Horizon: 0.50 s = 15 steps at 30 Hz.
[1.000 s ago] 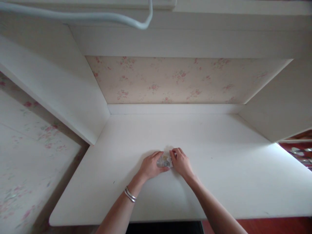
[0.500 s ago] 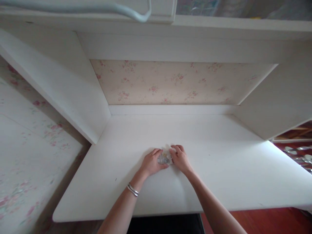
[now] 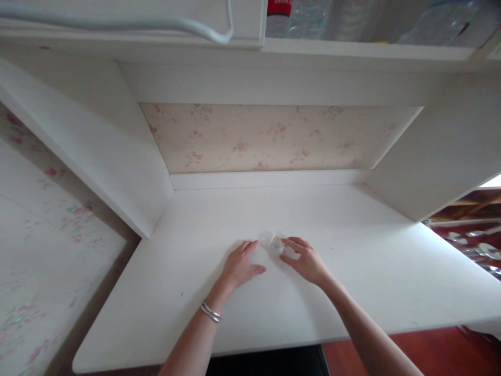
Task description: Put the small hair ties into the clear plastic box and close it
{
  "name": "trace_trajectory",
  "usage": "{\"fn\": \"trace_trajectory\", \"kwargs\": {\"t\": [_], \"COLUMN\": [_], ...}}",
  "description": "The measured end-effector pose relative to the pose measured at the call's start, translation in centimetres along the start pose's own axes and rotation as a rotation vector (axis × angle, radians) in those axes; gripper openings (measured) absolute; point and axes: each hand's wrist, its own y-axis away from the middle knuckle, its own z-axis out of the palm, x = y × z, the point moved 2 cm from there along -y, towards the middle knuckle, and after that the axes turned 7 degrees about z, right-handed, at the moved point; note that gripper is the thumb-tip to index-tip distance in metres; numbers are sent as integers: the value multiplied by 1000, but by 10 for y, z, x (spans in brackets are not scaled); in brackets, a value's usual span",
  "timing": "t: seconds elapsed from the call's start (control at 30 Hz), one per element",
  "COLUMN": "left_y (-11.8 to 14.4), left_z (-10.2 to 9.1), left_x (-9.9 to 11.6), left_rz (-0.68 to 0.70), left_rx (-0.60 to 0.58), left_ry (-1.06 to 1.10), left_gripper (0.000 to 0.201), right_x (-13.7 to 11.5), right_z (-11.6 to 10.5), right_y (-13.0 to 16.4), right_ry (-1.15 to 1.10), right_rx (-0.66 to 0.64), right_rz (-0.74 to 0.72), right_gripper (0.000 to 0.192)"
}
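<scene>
A small clear plastic packet (image 3: 277, 245) with something pale in it is at the middle of the white desk (image 3: 219, 214). My right hand (image 3: 304, 260) holds its right side between thumb and fingers. Part of the packet reaches leftward, see-through and hard to make out against the desk. My left hand (image 3: 239, 265) rests on the desk just left of the packet, fingers and thumb spread, holding nothing. Silver bangles (image 3: 210, 311) circle the left wrist.
White side panels (image 3: 97, 120) rise at the desk's left and right. An overhead shelf (image 3: 352, 49) holds clear plastic bottles (image 3: 307, 18). A pale cable (image 3: 156, 23) hangs across the top left. A black seat (image 3: 270, 360) is below the front edge.
My left hand has let go of the packet and its fingers have spread. My right hand has turned and shifted a little right with the packet. The view has tilted slightly upward.
</scene>
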Motion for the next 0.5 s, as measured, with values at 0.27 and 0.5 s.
{"fn": "trace_trajectory", "kwargs": {"t": [0.27,0.5], "left_y": [0,-1], "left_z": [-5,-6], "left_x": [4,5], "left_rz": [50,53], "left_rx": [13,38], "left_ry": [-19,-38], "left_gripper": [44,27], "right_x": [118,171], "right_z": [-74,-94], "right_y": [-36,-36], "right_ry": [261,406], "right_rx": [347,276], "right_rz": [555,637], "right_gripper": [60,67]}}
